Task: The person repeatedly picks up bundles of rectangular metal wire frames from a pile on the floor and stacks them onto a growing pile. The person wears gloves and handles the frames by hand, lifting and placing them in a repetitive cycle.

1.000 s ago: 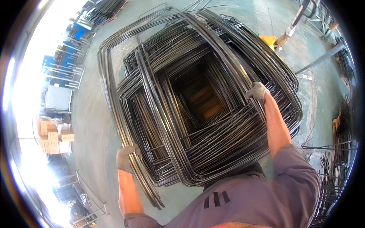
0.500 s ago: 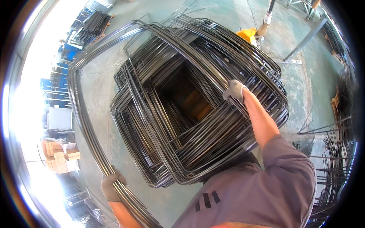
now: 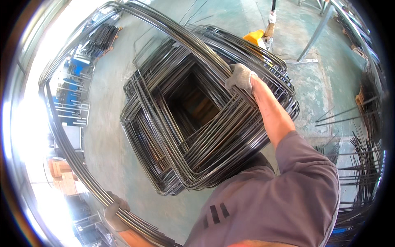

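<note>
Looking down at a large stack of dark, bent metal-tube frames, layered crosswise around a dark square opening. Holding a bundle of similar bent tubes in both gloved hands, partly above the stack and partly out beyond its left side, over the greenish floor.

Apparently midway through handling the bundle: gathered into one grip and swung wide of the stack's left side, but not set down or released. Many more frames left lying in the stack. Cannot tell about contact between bundle and stack near the right.

Gripping with the left hand, curled round the tubes near their loose ends, low and to the left of the stack, forearm mostly out of view. Clasping with the right hand, wrapped over the other run of tubes above the stack's right half, back of the glove upward, arm stretched forward and nearly straight. Keeping both hands well apart, on opposite sides of the stack's opening.
</note>
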A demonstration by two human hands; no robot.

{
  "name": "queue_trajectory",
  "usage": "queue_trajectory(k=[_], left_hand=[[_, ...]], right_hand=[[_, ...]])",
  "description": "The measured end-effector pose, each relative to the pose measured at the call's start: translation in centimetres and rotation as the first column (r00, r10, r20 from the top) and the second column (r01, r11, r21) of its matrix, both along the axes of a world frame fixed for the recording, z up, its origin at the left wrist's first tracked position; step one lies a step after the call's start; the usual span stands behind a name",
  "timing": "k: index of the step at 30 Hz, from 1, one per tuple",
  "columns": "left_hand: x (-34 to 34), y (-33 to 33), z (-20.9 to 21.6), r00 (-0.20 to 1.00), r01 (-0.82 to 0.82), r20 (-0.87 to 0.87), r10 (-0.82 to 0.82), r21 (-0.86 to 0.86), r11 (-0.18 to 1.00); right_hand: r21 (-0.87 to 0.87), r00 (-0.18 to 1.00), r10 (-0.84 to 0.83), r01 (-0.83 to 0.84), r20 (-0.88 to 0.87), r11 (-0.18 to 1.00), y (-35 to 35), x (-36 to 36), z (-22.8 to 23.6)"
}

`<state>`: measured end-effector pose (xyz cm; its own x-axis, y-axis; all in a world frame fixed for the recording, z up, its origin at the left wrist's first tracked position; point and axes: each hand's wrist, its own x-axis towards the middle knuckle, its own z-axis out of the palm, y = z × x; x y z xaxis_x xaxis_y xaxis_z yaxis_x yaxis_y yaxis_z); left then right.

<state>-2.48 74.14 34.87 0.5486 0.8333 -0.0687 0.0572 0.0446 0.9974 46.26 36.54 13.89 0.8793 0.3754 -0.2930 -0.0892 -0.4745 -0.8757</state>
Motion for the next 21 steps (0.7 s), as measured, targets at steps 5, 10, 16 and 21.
queue_trajectory(k=[5, 10, 16, 21], left_hand=[[-3.8, 0.5, -0.6, 0.985, 0.114, 0.123, -0.12, 0.053, 0.992], [-3.1, 2.1, -4.5, 0.939, 0.294, 0.145, -0.312, 0.135, 0.946], [7.3, -0.8, -7.7, 0.757, 0.562, 0.186, -0.626, 0.301, 0.77], [16.4, -6.4, -8.0, 0.495, 0.718, 0.226, -0.839, 0.437, 0.541]], right_hand=[[0.057, 0.97, -0.118, 0.108, 0.213, 0.992, -6.6, -6.5, 7.5], [-0.193, 0.892, -0.274, 0.358, 0.359, 0.913, -14.2, -16.8, 16.2], [-0.004, 0.607, -0.548, 0.672, 0.576, 0.741, -26.7, -31.8, 23.7], [0.138, 0.207, -0.584, 0.861, 0.785, 0.49, -36.1, -44.4, 26.7]])
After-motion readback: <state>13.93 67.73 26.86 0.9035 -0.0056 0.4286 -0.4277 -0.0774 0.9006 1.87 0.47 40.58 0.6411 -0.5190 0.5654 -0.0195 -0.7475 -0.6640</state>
